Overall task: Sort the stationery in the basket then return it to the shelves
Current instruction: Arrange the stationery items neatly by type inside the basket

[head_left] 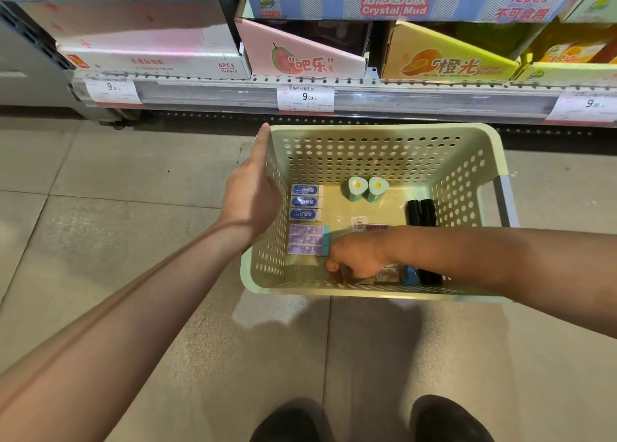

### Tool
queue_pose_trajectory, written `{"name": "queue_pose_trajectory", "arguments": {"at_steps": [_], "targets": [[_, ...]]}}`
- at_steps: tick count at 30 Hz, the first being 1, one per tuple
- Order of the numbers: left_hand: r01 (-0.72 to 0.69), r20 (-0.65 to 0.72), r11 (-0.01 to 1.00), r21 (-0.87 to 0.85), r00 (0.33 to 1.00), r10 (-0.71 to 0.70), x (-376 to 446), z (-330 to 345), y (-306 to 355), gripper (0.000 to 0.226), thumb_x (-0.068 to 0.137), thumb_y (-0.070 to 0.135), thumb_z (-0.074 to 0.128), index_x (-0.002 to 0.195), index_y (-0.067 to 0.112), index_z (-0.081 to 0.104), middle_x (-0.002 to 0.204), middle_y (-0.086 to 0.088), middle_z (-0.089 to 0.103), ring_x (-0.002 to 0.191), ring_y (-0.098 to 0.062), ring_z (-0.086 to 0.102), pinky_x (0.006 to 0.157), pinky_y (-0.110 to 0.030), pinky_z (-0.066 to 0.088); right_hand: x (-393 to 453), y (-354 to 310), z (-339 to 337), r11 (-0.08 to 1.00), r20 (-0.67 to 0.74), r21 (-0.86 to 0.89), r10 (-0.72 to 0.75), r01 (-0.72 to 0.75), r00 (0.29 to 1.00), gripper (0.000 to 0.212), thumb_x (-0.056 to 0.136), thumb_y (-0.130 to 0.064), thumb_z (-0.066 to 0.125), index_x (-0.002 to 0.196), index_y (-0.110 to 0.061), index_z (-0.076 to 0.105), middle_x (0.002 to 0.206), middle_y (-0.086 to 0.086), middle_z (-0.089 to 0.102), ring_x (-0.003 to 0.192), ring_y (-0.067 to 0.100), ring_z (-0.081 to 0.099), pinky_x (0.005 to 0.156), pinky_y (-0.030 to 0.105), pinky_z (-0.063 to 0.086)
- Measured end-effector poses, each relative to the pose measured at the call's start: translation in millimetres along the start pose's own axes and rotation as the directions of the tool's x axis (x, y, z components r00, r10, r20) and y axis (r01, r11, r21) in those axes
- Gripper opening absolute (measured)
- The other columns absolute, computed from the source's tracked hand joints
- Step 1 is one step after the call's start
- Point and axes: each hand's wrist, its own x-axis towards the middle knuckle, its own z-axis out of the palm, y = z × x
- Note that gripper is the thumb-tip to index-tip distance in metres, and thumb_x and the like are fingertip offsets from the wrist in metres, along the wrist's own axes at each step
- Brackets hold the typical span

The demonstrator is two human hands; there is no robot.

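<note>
A pale green perforated basket (374, 151) sits on the floor before the shelf. Inside lie three blue-labelled erasers (304, 202), three purple erasers (306, 240), two green egg-topped items (364, 188) and black pens (421, 213). My left hand (253, 188) holds the basket's left rim, thumb lying along the outside. My right hand (357, 258) is down in the basket's near part, fingers curled round a small dark item that is mostly hidden. Beside it lie a small boxed item (387, 273) and a blue piece (410, 274).
The shelf edge (400, 99) with price tags runs behind the basket. On the shelf stand a pink display box (300, 57), a yellow box (447, 61) and a white box (150, 51). Tiled floor surrounds the basket. My shoes (367, 421) are at the bottom edge.
</note>
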Motion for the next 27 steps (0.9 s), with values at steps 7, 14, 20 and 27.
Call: {"name": "queue_pose_trajectory", "arguments": {"at_steps": [7,14,20,27], "targets": [[0.007,-0.001,1.0,0.009,1.0,-0.007,-0.4,0.5,0.5,0.076,0.086,-0.005,0.042,0.15,0.021,0.009,0.079,-0.001,0.05,0.065,-0.013,0.043,0.061,-0.019,0.028,-4.4,-1.1,2.2,1.0,0.043,0.019,0.023,-0.023,0.999,0.038,0.089,-0.002,0.051,0.123,-0.018,0.054,0.109,0.003,0.055,0.092,0.017,0.048,0.081,0.03,0.045],[0.009,0.001,1.0,0.002,1.0,-0.009,0.1,0.3,-0.1,0.077,0.085,-0.005,0.041,0.15,0.021,0.009,0.065,0.005,0.043,0.059,-0.014,0.042,0.061,-0.023,0.029,-6.3,4.0,-4.1,0.993,0.048,0.098,0.062,-0.067,0.997,0.034,0.087,-0.001,0.053,0.119,-0.01,0.059,0.114,0.007,0.055,0.093,0.017,0.049,0.079,0.026,0.043],[0.005,0.001,1.0,-0.001,1.0,-0.005,0.6,0.4,-0.9,0.078,0.084,-0.006,0.041,0.15,0.02,0.009,0.063,0.011,0.04,0.056,-0.002,0.038,0.058,-0.018,0.027,11.7,12.9,-10.9,0.92,-0.199,0.364,0.232,-0.148,0.952,0.02,0.088,-0.011,0.06,0.106,-0.001,0.063,0.103,0.012,0.066,0.085,0.015,0.056,0.078,0.025,0.043],[0.011,0.002,1.0,0.001,1.0,-0.011,0.7,0.9,-0.6,0.079,0.084,-0.007,0.042,0.15,0.021,0.009,0.063,0.01,0.042,0.056,-0.002,0.039,0.057,-0.017,0.027,24.9,5.4,-1.7,0.937,-0.215,0.288,0.266,-0.199,0.94,0.021,0.088,-0.008,0.059,0.107,-0.003,0.065,0.108,0.013,0.068,0.1,0.024,0.063,0.083,0.029,0.048]]}}
